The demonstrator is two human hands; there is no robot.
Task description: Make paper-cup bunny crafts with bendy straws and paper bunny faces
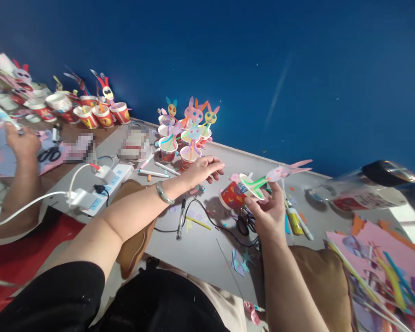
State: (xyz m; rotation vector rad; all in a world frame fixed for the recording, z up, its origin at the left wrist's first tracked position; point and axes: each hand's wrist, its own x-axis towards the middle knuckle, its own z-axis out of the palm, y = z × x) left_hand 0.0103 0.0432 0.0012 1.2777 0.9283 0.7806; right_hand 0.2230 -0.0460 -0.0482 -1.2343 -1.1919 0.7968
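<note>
My right hand (269, 210) grips a red printed paper cup (231, 195), tilted to the left. From the cup rises a green strip with a pink long-eared paper rabbit head (280, 173), which leans right above my fingers. My left hand (207, 169), with a bangle at the wrist, hovers left of that cup with loosely bent fingers apart and nothing seen in them. Just behind it stands a group of decorated paper cups (191, 154) with animal heads. Under my hands lie a pen (181, 219), a thin yellow stick (198, 223) and a black cable.
A power strip (110, 186) with plugs sits at the left. Another person's hand (24, 140) holds a pale marker near black scissors (49, 154). More cups (103, 115) line the blue wall. At the right are a clear bottle (363, 189) and coloured strips (390, 272) on pink paper.
</note>
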